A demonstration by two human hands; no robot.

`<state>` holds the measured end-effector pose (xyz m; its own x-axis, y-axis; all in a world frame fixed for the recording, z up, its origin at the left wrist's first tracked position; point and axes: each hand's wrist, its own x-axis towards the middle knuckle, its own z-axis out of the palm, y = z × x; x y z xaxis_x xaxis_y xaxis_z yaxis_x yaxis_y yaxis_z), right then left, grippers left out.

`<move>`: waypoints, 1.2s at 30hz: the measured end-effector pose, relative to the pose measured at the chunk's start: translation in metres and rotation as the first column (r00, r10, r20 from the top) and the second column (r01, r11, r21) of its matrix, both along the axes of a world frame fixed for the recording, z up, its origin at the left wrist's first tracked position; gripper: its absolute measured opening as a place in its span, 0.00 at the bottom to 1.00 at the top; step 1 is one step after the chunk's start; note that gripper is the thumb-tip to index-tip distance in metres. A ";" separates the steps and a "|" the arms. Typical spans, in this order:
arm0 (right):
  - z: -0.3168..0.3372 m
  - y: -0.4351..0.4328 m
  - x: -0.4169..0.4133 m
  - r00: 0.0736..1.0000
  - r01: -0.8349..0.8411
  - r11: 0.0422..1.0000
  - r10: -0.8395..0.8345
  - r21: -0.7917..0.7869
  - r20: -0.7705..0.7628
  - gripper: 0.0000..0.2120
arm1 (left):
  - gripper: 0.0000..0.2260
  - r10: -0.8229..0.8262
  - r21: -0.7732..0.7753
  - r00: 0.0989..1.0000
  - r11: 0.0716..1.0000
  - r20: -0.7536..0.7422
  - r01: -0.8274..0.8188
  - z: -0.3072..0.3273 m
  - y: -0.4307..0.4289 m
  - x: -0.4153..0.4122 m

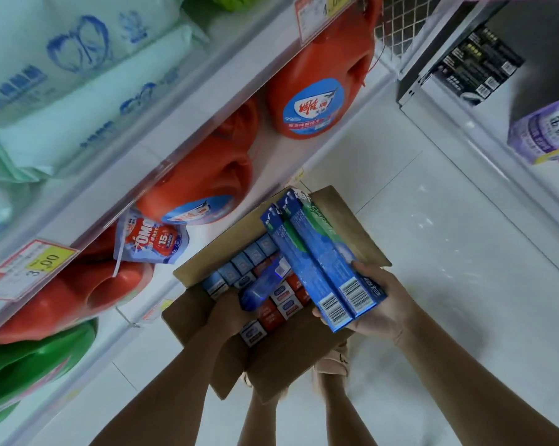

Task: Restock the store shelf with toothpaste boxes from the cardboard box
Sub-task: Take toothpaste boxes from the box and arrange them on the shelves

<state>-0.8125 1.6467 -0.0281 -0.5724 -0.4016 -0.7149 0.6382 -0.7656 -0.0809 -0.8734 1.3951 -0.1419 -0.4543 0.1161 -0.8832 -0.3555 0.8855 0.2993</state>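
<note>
We look down into an open cardboard box (291,358) of dull brown corrugated board, flaps splayed, sitting on the pale tiled floor (449,252) just right of the shelf (207,101). Inside it, small toothpaste boxes (281,305) stand packed on end, their glossy square blue-and-red ends up. Our right hand (379,304) curls around the near ends of two long blue boxes (317,259), slim rectangular cartons with green bands and barcodes, held side by side above the right part of the carton and slanting away from us. Our left hand (225,312) reaches into the carton's near left, fingers closed around a shiny blue toothpaste carton (265,284), blurred. On the shelf to the left lie smooth, rounded orange detergent jugs (317,91) and a glossy soft pouch (151,239).
</note>
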 end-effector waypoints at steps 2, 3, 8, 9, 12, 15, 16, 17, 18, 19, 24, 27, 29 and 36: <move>0.013 0.001 -0.001 0.998 -0.003 1.000 0.003 -0.002 -0.068 0.29 | 0.18 -0.015 -0.014 1.000 1.000 -0.013 0.015 0.005 0.006 0.002; 0.019 0.004 -0.001 0.996 -0.015 1.000 0.013 -0.027 -0.094 0.27 | 0.15 0.000 -0.019 1.000 1.000 -0.010 0.000 0.014 0.010 0.003; 0.068 0.012 -0.007 0.992 -0.006 0.998 -0.001 -0.059 -0.124 0.30 | 0.10 -0.021 -0.085 1.000 0.996 -0.016 0.020 0.075 0.029 -0.010; 0.084 0.013 -0.008 0.991 -0.013 0.999 0.007 -0.044 -0.135 0.30 | 0.07 0.118 -0.035 0.993 0.993 0.017 -0.117 0.097 0.037 -0.017; 0.138 0.016 -0.016 0.976 -0.036 0.999 0.034 -0.004 -0.214 0.27 | 0.12 0.613 0.198 0.754 0.729 0.236 -0.655 0.178 0.074 -0.036; 0.192 0.019 -0.021 0.969 0.005 0.998 0.012 0.068 -0.248 0.32 | 0.22 0.676 0.396 0.589 0.442 0.443 -0.805 0.270 0.109 -0.047; 0.209 0.020 -0.023 0.961 0.028 0.994 0.004 0.109 -0.278 0.35 | 0.22 0.636 0.457 0.638 0.455 0.433 -0.764 0.299 0.118 -0.048; 0.227 0.020 -0.025 0.949 0.049 0.987 0.002 0.153 -0.316 0.36 | 0.19 0.594 0.528 0.704 0.482 0.390 -0.699 0.323 0.125 -0.048; 0.244 0.021 -0.026 0.935 0.068 0.976 0.009 0.205 -0.354 0.37 | 0.15 0.555 0.601 0.765 0.503 0.326 -0.621 0.346 0.131 -0.047; 0.261 0.021 -0.027 0.924 0.090 0.965 0.013 0.247 -0.383 0.37 | 0.12 0.527 0.659 0.806 0.510 0.268 -0.553 0.365 0.135 -0.044; 0.325 0.021 -0.017 0.869 0.240 0.951 -0.119 0.197 -0.481 0.38 | 0.09 0.506 0.705 0.835 0.510 0.216 -0.492 0.440 0.144 -0.046; 0.354 0.010 -0.016 0.822 0.279 0.950 -0.161 0.138 -0.547 0.34 | 0.19 0.507 0.700 0.850 0.555 0.143 -0.449 0.475 0.146 -0.054; 0.368 0.003 -0.017 0.802 0.298 0.942 -0.158 0.157 -0.576 0.32 | 0.17 0.494 0.690 0.866 0.602 0.074 -0.402 0.499 0.144 -0.057; 0.418 -0.017 -0.024 0.786 0.333 0.920 -0.151 0.205 -0.599 0.37 | 0.21 0.474 0.759 0.871 0.518 0.129 -0.394 0.556 0.121 -0.066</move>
<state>-0.8367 1.6296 0.3904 -0.9559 -0.0249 -0.2927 0.2044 -0.7718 -0.6020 -0.9390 1.5156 0.4143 -0.7004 0.4736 -0.5340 -0.5709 0.0773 0.8174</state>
